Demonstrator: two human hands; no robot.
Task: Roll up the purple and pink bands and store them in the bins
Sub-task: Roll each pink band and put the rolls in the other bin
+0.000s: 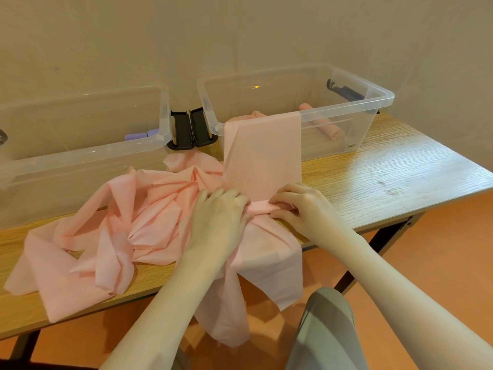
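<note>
left hand [222, 209] + right hand [298, 206]: each grip pinches the small started roll of the pink band [262, 161] | band runs from the grip up over the right bin [378, 102] rim | soft, light, limp (probably slips loose) | best held at both roll ends

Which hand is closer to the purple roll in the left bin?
Left. The left hand lies below and right of the purple roll, on the pink band. The right hand is farther right, on the same band.
</note>
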